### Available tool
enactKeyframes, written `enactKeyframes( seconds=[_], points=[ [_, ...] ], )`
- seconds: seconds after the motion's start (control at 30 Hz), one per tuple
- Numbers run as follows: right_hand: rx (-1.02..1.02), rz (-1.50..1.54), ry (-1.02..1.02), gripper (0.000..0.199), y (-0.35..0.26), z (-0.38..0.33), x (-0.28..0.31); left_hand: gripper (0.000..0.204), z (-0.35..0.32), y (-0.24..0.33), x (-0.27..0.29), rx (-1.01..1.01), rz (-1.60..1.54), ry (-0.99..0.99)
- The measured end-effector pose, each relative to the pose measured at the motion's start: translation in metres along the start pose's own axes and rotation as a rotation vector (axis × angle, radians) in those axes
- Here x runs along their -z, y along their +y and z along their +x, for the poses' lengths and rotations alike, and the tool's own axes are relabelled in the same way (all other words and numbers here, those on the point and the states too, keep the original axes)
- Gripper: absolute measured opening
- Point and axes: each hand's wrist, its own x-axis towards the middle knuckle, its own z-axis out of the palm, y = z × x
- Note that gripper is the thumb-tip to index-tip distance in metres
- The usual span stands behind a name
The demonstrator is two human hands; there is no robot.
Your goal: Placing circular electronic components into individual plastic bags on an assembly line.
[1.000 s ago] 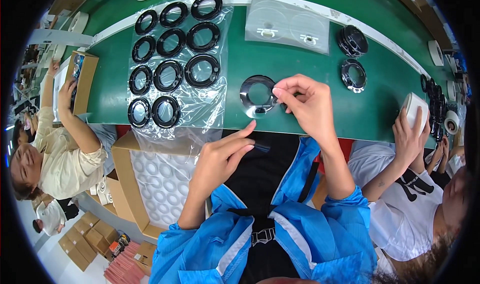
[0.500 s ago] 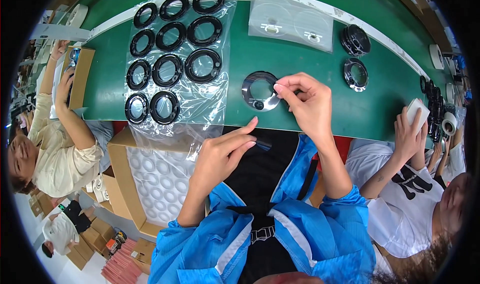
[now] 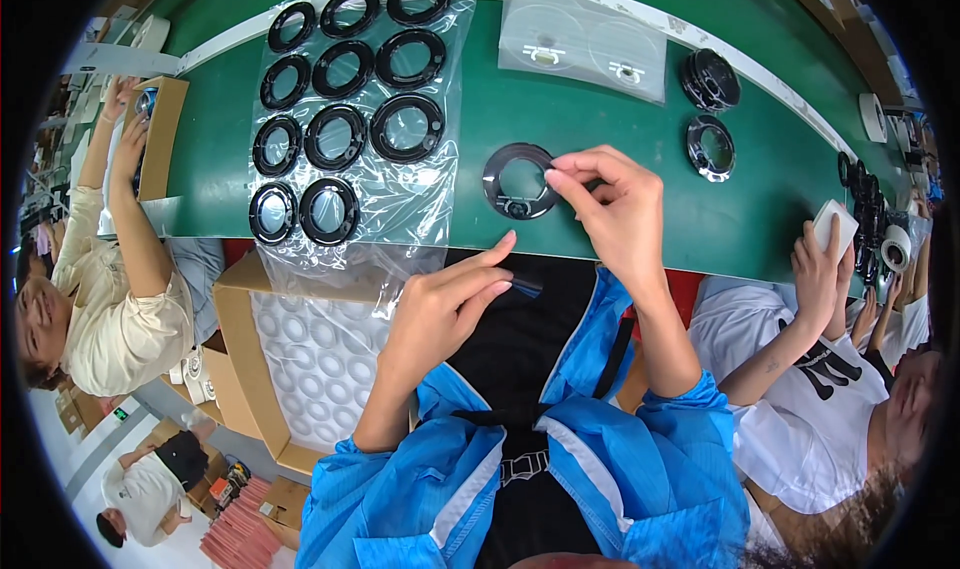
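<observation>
A glossy black ring (image 3: 519,209) with a wide round opening and a small round detail on its near side is at the middle of the green table, near the front edge. My right hand (image 3: 622,209) pinches its right rim between thumb and fingers. Whether the ring rests on the table or is slightly lifted is hard to tell. My left hand (image 3: 440,314) is nearer my body, below the ring and apart from it, with its index finger stretched toward the ring. A small dark strip (image 3: 527,286) sticks out by its lower fingertips; its kind is unclear.
Several similar black rings (image 3: 336,138) lie in rows on clear plastic film (image 3: 405,204) at left. A translucent sheet (image 3: 582,44) lies at the back. A ring stack (image 3: 711,80) and another ring (image 3: 711,149) are right. A carton (image 3: 240,354) stands below; co-workers sit both sides.
The ring in my right hand has tilted slightly, and the bright glare on it has faded. My hands barely move. In the background, a person at lower left has shifted right.
</observation>
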Motion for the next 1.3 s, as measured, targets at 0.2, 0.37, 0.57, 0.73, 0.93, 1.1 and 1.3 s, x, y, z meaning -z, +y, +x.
enactKeyframes(
  seconds=[0.2,0.37,0.57,0.73,0.93,1.1,1.3],
  points=[
    [0.239,-0.348,0.105,0.033,-0.029,-0.02,0.025,0.015,-0.03,0.001,-0.008,-0.172,-0.147,-0.12],
    [0.318,-0.734,0.02,0.048,-0.014,-0.025,0.035,0.017,-0.055,-0.058,-0.02,0.18,-0.302,-0.234],
    [0.293,-0.727,-0.075,0.05,-0.015,-0.023,0.038,0.028,-0.071,-0.137,0.014,0.622,-0.521,0.0],
    [0.419,-0.7,-0.005,0.049,-0.02,-0.024,0.036,0.02,-0.06,-0.181,0.043,0.715,-0.404,0.339],
    [0.335,-0.682,-0.016,0.05,-0.022,-0.024,0.035,0.041,-0.133,-0.427,0.079,0.435,0.736,0.521],
    [0.323,-0.702,-0.031,0.049,-0.01,-0.028,0.042,0.059,-0.141,-0.492,0.099,0.527,1.357,0.052],
    [0.259,-0.689,-0.037,0.053,-0.014,-0.028,0.041,0.048,-0.141,-0.464,0.102,-0.122,1.399,-0.22]
  ],
)
